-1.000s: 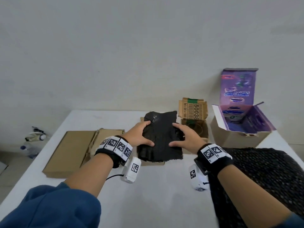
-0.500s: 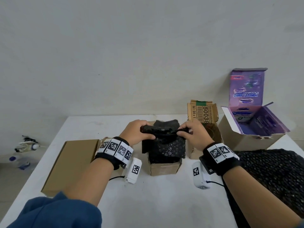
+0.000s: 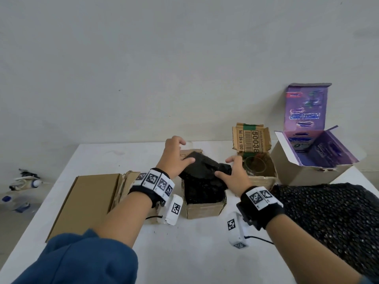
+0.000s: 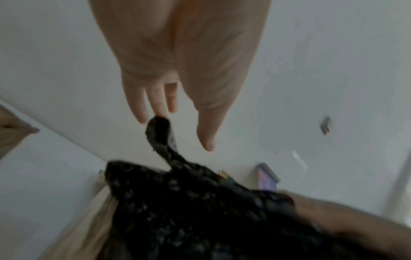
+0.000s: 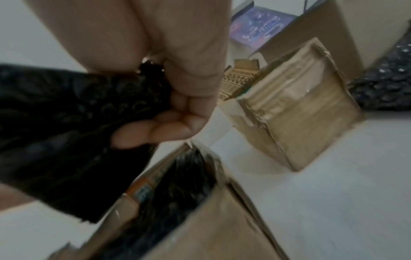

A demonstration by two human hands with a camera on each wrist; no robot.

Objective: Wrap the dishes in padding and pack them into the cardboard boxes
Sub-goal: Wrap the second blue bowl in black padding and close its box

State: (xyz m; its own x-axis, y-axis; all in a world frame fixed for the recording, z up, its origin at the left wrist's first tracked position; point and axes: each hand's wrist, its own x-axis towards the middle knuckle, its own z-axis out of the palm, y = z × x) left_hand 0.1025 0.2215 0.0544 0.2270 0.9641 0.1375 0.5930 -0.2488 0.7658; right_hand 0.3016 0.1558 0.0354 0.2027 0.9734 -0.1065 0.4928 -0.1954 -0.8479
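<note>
A bundle wrapped in black bubble padding [image 3: 202,177] stands in a small open cardboard box [image 3: 205,210] at the table's middle, its top sticking out and leaning right. My left hand [image 3: 174,158] hovers over the bundle's left top with fingers spread and straight; in the left wrist view a tip of the padding [image 4: 159,130] touches the fingers [image 4: 155,100]. My right hand [image 3: 235,175] grips the bundle's right end; the right wrist view shows its fingers [image 5: 160,130] curled round the black padding [image 5: 66,114] above the box [image 5: 222,219]. The dish inside is hidden.
A flat closed cardboard box [image 3: 88,201] lies to the left. Right of the hands stands a second small box [image 3: 262,180] holding a glass dish [image 3: 254,165], then a larger purple-lined box [image 3: 313,158]. A loose sheet of black bubble padding [image 3: 328,212] covers the table's right side.
The bundle went from lying flat under both hands to standing in the small box. My left hand has let go of its top and opened; the right hand still holds it.
</note>
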